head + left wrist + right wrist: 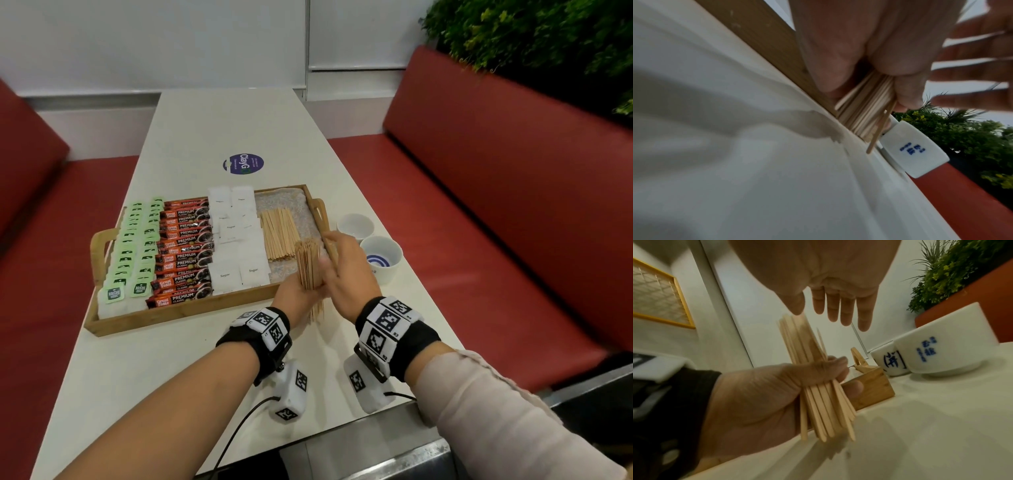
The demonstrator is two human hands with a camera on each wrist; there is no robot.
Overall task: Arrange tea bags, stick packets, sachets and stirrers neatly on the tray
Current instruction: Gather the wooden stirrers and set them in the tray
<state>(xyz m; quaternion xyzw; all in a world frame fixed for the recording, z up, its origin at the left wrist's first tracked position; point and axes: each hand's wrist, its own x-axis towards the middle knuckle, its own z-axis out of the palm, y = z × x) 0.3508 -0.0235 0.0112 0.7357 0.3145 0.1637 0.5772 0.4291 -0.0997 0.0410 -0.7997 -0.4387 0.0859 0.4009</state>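
The left hand (297,294) grips a bundle of stirrers (309,265) upright, long axis near vertical, at the tray (178,313)'s near right corner, though the head view hides its fingers and the bundle's lower ends. The right wrist view shows those ends splayed just above the table (931,418), and the right hand (838,288) flat and loose over the tops, holding nothing. More stirrers lie in the tray beside sachets (236,240), packets (186,248) and tea bags (132,246); two cups (380,255) stand just right of it.

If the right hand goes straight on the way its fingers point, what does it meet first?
Probably the top ends of the stirrer bundle gripped upright in the left hand; the right hand is open just above them, though depth is unclear.
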